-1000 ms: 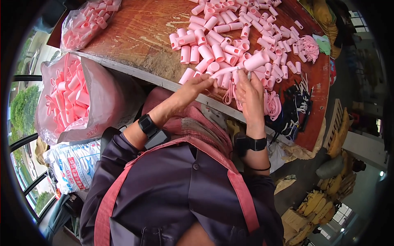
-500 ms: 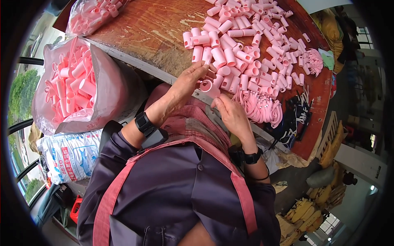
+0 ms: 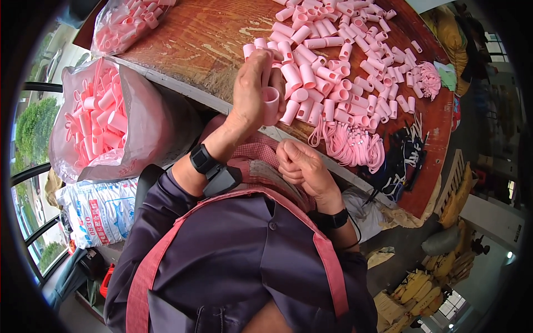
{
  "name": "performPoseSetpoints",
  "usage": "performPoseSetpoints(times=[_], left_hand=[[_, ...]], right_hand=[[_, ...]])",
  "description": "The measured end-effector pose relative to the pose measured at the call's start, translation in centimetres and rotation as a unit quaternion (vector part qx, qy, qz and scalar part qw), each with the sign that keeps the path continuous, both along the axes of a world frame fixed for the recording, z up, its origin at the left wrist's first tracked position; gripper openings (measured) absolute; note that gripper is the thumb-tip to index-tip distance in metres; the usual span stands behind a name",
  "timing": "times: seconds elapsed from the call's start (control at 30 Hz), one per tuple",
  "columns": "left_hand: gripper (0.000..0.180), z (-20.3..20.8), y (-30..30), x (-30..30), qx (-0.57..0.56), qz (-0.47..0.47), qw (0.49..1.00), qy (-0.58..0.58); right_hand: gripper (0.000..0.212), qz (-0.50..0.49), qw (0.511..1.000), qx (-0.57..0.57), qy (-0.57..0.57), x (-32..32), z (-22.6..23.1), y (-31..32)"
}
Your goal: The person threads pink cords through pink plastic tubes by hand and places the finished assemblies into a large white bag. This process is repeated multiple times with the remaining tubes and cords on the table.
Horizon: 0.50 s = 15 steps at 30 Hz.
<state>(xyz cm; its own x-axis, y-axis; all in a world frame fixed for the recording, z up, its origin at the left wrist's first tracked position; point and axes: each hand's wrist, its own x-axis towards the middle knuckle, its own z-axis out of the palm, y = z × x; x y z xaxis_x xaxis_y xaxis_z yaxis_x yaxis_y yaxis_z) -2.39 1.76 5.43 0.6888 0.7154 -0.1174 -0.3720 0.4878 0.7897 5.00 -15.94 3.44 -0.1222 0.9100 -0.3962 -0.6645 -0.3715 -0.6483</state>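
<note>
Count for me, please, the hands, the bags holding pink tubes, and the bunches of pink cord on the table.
Hands: 2 (left hand, right hand)
Bags holding pink tubes: 2 (small bag, large bag)
Bunches of pink cord: 2 (near bunch, far bunch)
Total: 6

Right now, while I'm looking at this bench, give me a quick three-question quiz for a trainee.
1. What is the left hand holding?
2. True or false: the big open bag is on the person's left.
3. Which hand is nearer the bundle of pink cords by the front edge of the table: A, left; B, right?

Key: 1, at least one pink tube; 2, true; 3, B, the right hand.
</note>
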Motion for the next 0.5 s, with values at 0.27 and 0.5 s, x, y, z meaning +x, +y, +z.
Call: performPoseSetpoints(times=[0.27,0.5], left_hand=[[0.035,2.1,5.5,-2.4,0.092,0.107,0.990,0.029],[0.032,7.1,5.8,-8.7,0.356,0.309,0.856,0.214]], right_hand=[[0.035,-0.011,1.000,-0.024,0.008,1.4,-1.1,-2.5],[0.033,-0.130,0.990,0.038,0.041,2.0,-1.1,0.0]])
